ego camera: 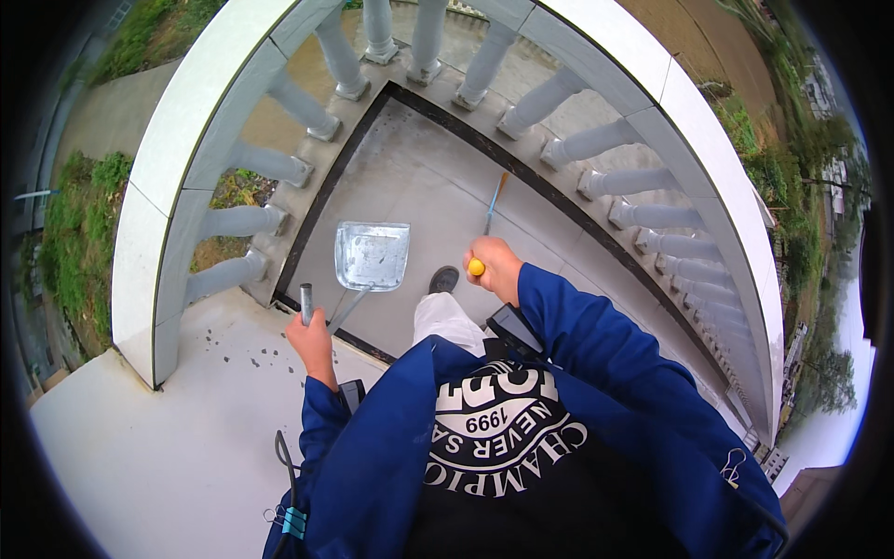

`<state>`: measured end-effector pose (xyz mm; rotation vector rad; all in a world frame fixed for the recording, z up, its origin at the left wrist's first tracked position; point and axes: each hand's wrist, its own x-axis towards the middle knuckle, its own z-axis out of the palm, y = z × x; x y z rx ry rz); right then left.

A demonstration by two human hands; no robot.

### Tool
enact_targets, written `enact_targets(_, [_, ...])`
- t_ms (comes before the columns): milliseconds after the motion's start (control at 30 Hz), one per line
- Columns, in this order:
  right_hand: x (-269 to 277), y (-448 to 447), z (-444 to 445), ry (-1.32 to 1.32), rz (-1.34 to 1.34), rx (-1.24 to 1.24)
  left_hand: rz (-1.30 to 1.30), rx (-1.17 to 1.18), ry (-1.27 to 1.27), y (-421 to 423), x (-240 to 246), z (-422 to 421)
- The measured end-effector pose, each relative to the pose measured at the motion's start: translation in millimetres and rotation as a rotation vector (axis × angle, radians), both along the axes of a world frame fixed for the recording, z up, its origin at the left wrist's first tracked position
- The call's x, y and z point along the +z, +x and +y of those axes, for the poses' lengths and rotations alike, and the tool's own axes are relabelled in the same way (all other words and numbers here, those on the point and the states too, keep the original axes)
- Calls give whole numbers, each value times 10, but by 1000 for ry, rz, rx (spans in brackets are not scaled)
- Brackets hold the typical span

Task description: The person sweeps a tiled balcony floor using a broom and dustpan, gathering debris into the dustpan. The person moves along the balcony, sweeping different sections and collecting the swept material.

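My left hand [311,344] is closed around the metal handle of a long-handled metal dustpan [372,255]. The dustpan's shiny pan lies over the grey tiled floor, ahead and to the right of that hand. My right hand [492,264] grips the handle of a broom [495,199], with the handle's yellow round end poking up out of the fist. Beyond the fist, the thin blue shaft runs away to a narrow orange-brown end near the dark floor border. The two tools are apart. Whether that far end touches the floor I cannot tell.
A balustrade with a white stone rail [150,175] and grey balusters [482,66] meets in a corner ahead and runs down the right side. A white wall [209,419] with dark flaked spots stands at the left. My shoe [444,279] is on the floor between the hands.
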<state>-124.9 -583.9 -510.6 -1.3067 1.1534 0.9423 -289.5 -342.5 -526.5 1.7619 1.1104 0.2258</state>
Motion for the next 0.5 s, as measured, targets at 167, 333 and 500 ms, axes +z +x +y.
enact_targets(167, [-105,360,833,139,-90,211,-12,53,-36,-65,108,-78])
enact_targets(333, [65,656,912,347,-46,177,19,78,-43,-116,151,-104])
enact_targets(500, [367,280,432,300,-117,276,16,95,-40,-158,37,-39])
